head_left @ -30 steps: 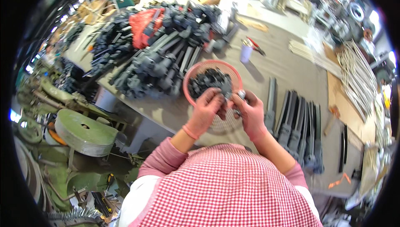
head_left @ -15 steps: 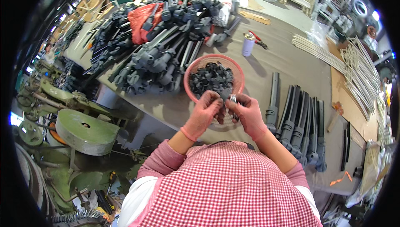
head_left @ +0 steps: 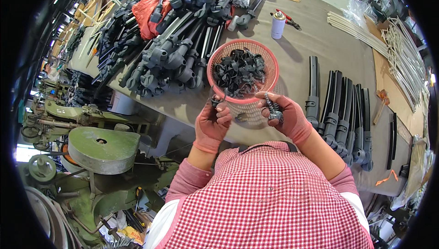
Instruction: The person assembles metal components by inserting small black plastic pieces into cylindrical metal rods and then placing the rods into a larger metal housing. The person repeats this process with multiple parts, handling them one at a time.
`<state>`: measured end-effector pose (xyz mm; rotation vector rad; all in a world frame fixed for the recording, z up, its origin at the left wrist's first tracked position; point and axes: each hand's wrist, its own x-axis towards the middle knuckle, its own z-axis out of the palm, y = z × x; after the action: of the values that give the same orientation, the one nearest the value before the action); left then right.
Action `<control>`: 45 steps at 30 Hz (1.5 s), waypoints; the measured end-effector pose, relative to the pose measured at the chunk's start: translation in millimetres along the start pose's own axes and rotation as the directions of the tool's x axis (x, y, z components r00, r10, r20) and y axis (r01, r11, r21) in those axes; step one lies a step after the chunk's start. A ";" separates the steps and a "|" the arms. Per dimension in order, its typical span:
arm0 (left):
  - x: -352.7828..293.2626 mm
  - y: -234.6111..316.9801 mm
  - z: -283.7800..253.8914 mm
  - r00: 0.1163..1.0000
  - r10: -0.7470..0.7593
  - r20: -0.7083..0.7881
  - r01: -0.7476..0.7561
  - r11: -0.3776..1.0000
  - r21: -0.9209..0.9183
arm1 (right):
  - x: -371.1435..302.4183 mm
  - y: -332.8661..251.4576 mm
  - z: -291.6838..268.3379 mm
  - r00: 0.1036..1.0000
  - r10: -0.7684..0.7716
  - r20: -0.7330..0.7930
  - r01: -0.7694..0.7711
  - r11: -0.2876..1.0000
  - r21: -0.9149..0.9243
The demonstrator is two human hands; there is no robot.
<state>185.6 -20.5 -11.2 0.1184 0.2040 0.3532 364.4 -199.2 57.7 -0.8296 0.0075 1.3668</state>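
My left hand [head_left: 211,125] is closed on a small black plastic part [head_left: 217,99] with a thin curved tip, held by the near left rim of a pink mesh basket [head_left: 274,64]. Inside the basket lies a heap of small black curved plastic parts [head_left: 240,68]. At the basket's near right, my right hand [head_left: 292,118] grips several small shiny metal pieces [head_left: 273,108], which look like screws or springs; its fingers partly cover them. Both hands wear pinkish coverings with the fingers showing. Between them, a small dark piece [head_left: 241,117] rests on the table.
A big pile of black tubes with plastic joints [head_left: 173,52] covers the table's left, with red cloth [head_left: 151,18] in it. Behind the basket stand a spray can [head_left: 277,25] and red-handled pliers [head_left: 289,19]. Black tubes [head_left: 340,112] lie at right. Green machinery [head_left: 103,148] stands at left.
My hands have moved apart from each other, the left toward the basket's left side, the right to its right. The view has shifted, and the metal pieces in my right hand now show more clearly.
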 end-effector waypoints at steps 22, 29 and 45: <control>209.0 -34.9 -97.1 0.999 -0.031 0.010 -0.033 -0.958 0.284 | -3.7 13.7 -55.8 0.981 -0.021 -0.193 0.021 1.000 -0.002; 217.4 -19.1 -75.9 0.950 -0.081 -0.301 0.019 -0.949 0.315 | -3.2 9.8 -67.8 0.943 -0.082 -0.323 0.057 0.995 -0.087; 106.6 -22.8 31.6 0.956 0.259 -0.137 -0.078 0.675 0.734 | 22.1 -17.1 -19.2 0.918 -0.356 -0.176 0.239 0.849 -0.471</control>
<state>297.9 -6.5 -2.8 0.9018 0.5683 0.4592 393.2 -190.0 42.5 -1.3314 -0.2326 0.9622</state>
